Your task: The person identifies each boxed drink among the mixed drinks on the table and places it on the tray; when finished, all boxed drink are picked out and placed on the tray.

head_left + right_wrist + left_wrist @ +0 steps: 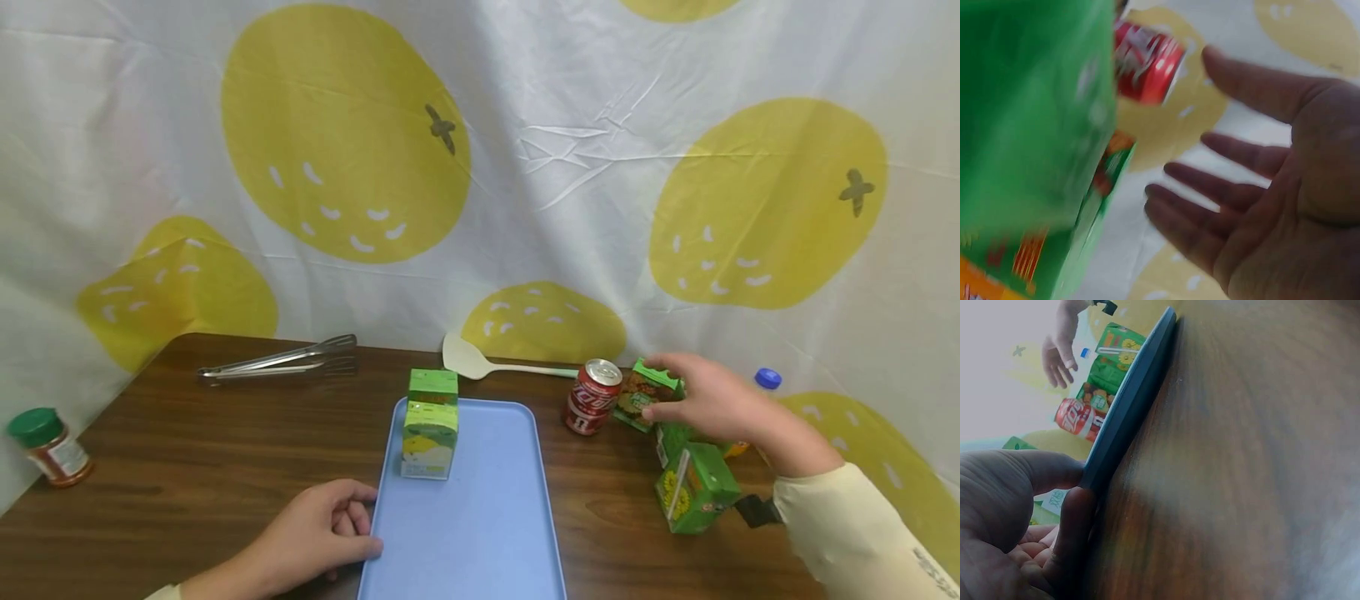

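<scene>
My left hand [318,533] pinches the left rim of a light blue tray [495,508] between thumb and finger, as the left wrist view shows. Two green drink cartons [429,446] stand one behind the other at the tray's upper left. Over on the right, my right hand [708,400] hovers with spread fingers above a group of green packages. Among them are a snack-like green pack [637,404] beside the red soda can [588,408] and a green carton [697,492] with yellow flowers and a straw. The right wrist view shows nothing between those fingers.
Metal tongs [277,362] and a white spatula [468,358] lie along the table's back edge. A green-capped spice jar [52,450] stands far left. Behind the packages is a blue-capped bottle [767,379]. A patterned curtain [555,208] hangs behind the table.
</scene>
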`<action>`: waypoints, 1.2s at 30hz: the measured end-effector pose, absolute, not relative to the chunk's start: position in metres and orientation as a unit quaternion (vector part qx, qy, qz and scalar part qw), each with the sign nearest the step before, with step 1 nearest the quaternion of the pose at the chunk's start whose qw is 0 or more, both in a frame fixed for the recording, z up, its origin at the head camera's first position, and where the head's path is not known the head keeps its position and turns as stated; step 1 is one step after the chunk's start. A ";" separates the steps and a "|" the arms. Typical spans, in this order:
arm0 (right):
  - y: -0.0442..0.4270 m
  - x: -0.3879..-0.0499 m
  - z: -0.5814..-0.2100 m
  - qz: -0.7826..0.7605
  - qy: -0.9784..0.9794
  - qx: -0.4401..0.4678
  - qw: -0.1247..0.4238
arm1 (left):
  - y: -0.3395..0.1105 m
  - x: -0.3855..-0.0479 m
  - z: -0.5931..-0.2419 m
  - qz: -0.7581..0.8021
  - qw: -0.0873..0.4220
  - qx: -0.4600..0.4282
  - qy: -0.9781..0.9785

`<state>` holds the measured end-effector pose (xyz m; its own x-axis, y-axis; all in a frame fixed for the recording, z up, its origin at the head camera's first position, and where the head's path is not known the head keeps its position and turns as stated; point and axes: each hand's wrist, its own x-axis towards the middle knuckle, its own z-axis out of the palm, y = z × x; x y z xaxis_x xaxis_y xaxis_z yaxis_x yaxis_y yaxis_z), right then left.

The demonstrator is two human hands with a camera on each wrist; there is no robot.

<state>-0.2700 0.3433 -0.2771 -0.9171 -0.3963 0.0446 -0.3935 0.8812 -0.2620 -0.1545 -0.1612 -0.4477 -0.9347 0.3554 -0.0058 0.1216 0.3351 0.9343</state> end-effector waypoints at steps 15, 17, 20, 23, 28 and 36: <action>0.350 -0.309 -0.265 -0.049 0.966 -0.252 0.027 | -0.163 -0.155 -0.448 0.560 0.107 0.147 0.808; 0.351 -0.312 -0.267 -0.040 0.968 -0.247 0.030 | -0.163 -0.156 -0.449 0.558 0.110 0.146 0.809; 0.353 -0.319 -0.269 -0.032 0.969 -0.243 0.033 | -0.163 -0.156 -0.449 0.557 0.112 0.143 0.811; 0.355 -0.326 -0.272 -0.032 0.970 -0.237 0.038 | -0.163 -0.156 -0.449 0.555 0.112 0.140 0.812; 0.356 -0.333 -0.279 -0.033 0.969 -0.238 0.052 | -0.162 -0.156 -0.447 0.555 0.112 0.140 0.812; 0.354 -0.340 -0.291 -0.012 0.968 -0.239 0.071 | -0.161 -0.155 -0.447 0.555 0.111 0.139 0.812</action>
<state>-0.3401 0.3538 -0.2913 -0.8761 -0.4640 -0.1310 -0.4606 0.8858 -0.0575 -0.1553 -0.1614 -0.4469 -0.9369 0.3487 -0.0259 0.1024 0.3445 0.9332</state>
